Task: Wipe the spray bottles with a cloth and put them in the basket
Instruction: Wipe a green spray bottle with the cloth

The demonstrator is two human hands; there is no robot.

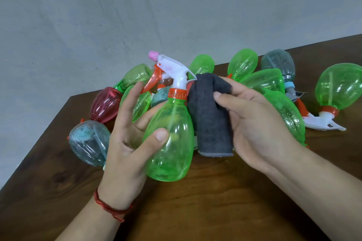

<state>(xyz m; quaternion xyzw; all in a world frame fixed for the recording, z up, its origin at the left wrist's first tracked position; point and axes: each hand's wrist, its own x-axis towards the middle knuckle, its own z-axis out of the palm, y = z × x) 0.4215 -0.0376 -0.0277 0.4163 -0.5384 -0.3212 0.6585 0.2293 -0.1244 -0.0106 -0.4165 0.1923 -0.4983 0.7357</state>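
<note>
— Where is the green spray bottle (170, 143)?
— Upright in the left hand (125, 143), thumb across its front, above the tabletop (195, 211) near the far left corner.
— And the right hand (254, 127)?
— It pinches a folded grey cloth (209, 115) just beside the bottle's shoulder.
— The other bottles (242, 64)?
— Lying heaped along the far edge.

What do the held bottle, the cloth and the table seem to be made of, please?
The bottle looks like glossy, see-through green plastic, given its highlights. The cloth seems soft dark grey fabric, perhaps microfibre. The table shows grain: wood or laminate.
</note>
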